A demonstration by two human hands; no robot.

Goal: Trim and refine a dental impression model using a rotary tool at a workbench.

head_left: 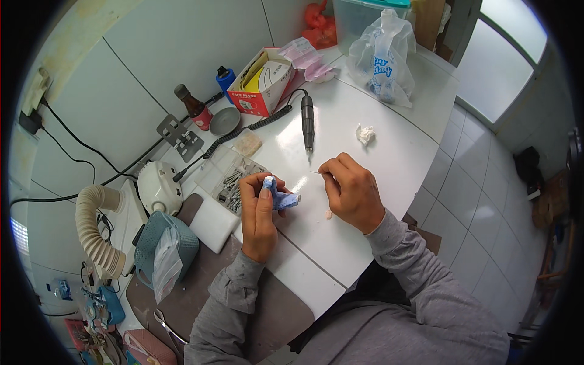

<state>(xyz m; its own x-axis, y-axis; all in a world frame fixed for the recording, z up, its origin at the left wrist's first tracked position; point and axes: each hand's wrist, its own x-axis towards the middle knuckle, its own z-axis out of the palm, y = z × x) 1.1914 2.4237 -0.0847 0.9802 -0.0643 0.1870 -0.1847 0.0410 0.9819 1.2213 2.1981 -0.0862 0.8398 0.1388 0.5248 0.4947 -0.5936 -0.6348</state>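
My left hand (258, 222) grips an angular light-blue piece with whitish ends (278, 198), left of centre. Just to its right, my right hand (353, 191) pinches a thin pale pin-like tool (314, 171), its tip short of the blue piece. Above that tool lies a black rotary handpiece (307, 121) on the white tabletop (322, 249), its coiled cord running left. A small pinkish crumb (328, 214) lies beside my right hand. An open clear compartment case of metal bits (234, 182) is behind my left hand.
A white control box (159, 185), beige hose (97, 225), teal basket (158, 249), white pad (214, 224), dark mat (283, 304) and scissors (169, 328) are leftward. Behind are a mask box (255, 88), bottles (193, 106), a plastic bag (377, 61) and crumpled tissue (365, 135).
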